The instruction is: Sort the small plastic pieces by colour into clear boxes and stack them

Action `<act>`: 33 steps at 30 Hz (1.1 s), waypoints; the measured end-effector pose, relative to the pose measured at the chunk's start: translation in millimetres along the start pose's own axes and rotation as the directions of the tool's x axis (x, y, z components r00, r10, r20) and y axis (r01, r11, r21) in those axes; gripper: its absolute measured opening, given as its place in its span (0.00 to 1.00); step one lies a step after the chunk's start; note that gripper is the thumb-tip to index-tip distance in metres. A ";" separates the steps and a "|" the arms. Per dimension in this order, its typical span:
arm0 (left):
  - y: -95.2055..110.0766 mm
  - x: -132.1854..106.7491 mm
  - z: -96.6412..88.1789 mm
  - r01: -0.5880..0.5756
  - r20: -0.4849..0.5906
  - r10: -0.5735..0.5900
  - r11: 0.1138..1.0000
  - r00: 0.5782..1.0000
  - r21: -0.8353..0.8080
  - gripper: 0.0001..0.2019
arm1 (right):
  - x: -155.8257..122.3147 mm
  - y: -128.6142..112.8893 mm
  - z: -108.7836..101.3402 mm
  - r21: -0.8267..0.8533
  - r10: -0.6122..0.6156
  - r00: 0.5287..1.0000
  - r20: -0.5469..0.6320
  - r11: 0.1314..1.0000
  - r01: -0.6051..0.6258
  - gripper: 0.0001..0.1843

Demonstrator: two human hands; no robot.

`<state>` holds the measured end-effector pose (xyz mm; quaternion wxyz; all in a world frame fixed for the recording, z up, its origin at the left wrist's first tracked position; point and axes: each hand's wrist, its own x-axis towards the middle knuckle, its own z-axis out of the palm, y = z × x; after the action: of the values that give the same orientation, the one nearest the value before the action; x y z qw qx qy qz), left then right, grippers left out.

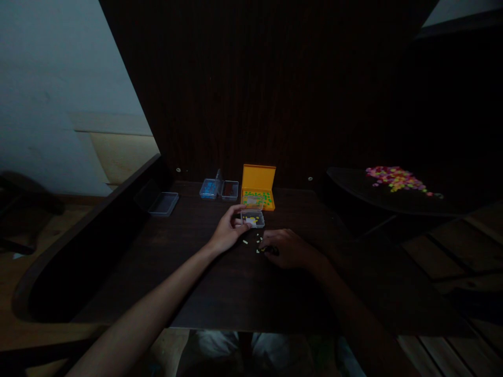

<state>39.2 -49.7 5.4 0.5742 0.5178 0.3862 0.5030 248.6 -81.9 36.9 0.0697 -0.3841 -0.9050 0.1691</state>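
My left hand (pixel 229 229) grips the left side of a small clear plastic box (pixel 259 224), its thumb at the near edge. The box's lid stands up, and yellow bits and a white piece lie inside. Just right of the box, my right hand (pixel 286 248) is low over the table with its fingers curled together. Small pale pieces (pixel 258 251) lie scattered by its fingertips, and one more pale piece (pixel 245 242) lies below the box. Whatever the right fingers hold is too dark and small to make out.
Behind the clear box stands an open orange case (pixel 258 178) with green pieces. Left of it are a clear box with blue pieces (pixel 209 188), a box with dark reddish contents (pixel 229 190) and another open clear box (pixel 164 204). Colourful pieces (pixel 396 178) lie on a raised shelf at right.
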 end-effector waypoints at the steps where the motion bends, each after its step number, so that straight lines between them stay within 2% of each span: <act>1: 0.0 0.1 0.0 -0.001 0.000 0.001 1.000 1.000 0.001 0.26 | 0.0 0.1 -0.3 0.004 -0.006 1.000 0.005 1.000 0.006 0.10; 10: -2.3 0.3 -1.0 0.000 0.009 0.000 1.000 1.000 0.010 0.27 | 6.3 3.8 3.2 0.010 0.003 0.999 0.054 1.000 -0.004 0.07; 20: -3.5 0.6 -0.9 0.009 0.006 -0.009 1.000 1.000 0.014 0.27 | 9.4 -6.4 5.0 -0.133 0.054 0.993 0.110 0.990 -0.039 0.09; 26: -2.7 0.5 -0.7 0.004 0.009 -0.004 1.000 1.000 0.008 0.27 | 9.7 -9.2 9.8 -0.211 0.084 0.995 0.062 0.975 -0.069 0.11; 33: -5.8 2.2 -1.8 -0.023 0.004 0.023 1.000 1.000 -0.003 0.27 | 11.6 -5.7 13.9 -0.197 0.086 0.996 0.026 0.977 -0.080 0.09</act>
<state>39.0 -47.0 -0.4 0.5700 0.5223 0.3782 0.5091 233.1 -80.8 25.9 0.0090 -0.4236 -0.9014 0.0886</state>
